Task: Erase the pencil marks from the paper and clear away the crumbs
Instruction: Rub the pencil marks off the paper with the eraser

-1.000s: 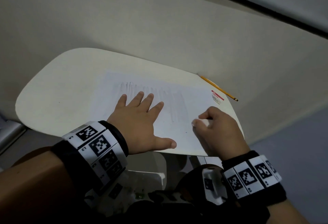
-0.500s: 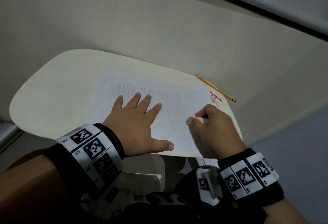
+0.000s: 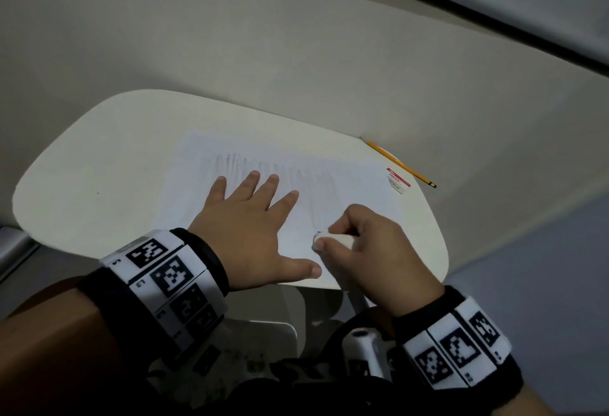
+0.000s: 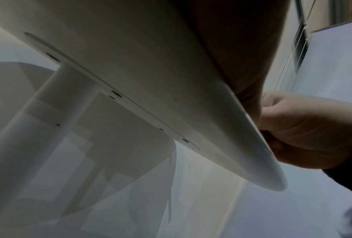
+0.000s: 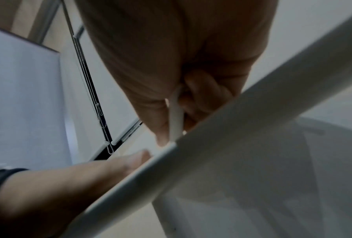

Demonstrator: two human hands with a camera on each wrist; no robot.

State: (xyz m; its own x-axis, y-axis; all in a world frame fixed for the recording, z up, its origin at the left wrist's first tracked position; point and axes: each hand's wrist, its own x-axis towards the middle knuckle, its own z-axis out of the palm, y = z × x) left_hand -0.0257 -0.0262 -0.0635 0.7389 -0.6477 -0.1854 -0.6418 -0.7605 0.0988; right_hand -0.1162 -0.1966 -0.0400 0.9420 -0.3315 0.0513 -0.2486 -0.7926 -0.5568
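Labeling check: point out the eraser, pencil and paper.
eraser (image 3: 334,240), head view, white side showing between the fingers.
pencil (image 3: 400,162), head view, middle of the yellow shaft.
paper (image 3: 356,181), head view, bare area right of the marks.

The head view looks steeply down from above and behind both wrists onto the counter (image 3: 99,165), close over the left hand (image 3: 250,227) and right hand (image 3: 369,250). The left wrist view sits below the counter edge, facing up along its underside, the right hand beside it. The right wrist view, equally low and close, looks up past its own palm; both share the counter's near edge.
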